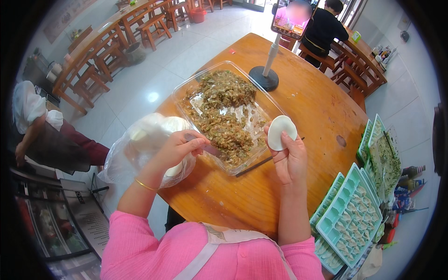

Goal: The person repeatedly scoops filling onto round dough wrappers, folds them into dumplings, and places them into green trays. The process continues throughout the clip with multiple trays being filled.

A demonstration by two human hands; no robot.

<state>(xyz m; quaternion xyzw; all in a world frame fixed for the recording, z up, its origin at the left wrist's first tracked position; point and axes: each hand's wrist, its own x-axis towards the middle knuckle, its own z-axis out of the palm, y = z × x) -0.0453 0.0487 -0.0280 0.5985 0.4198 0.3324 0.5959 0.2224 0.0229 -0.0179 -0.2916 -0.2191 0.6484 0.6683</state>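
My left hand [187,145] grips a flat metal spatula [212,150], its blade tip over the minced filling [224,129]. That filling lies in two heaps inside a clear plastic tray [174,91] on the wooden table. A round white dough wrapper [280,134] is in my right hand [288,157], with the thumb across its face. Under my left forearm, a clear plastic bag [120,154] contains pale, round dough wrappers, partly hidden. A thin dark stick [253,166] lies along the tray's near corner and passes behind my right hand.
A phone [290,26] on a stand with a round black base [264,77] stands beyond the tray. Green compartment trays [329,227] of dumplings and a container of green-flecked filling [385,162] are at right. One person [323,29] sits behind; another [52,140] is at left.
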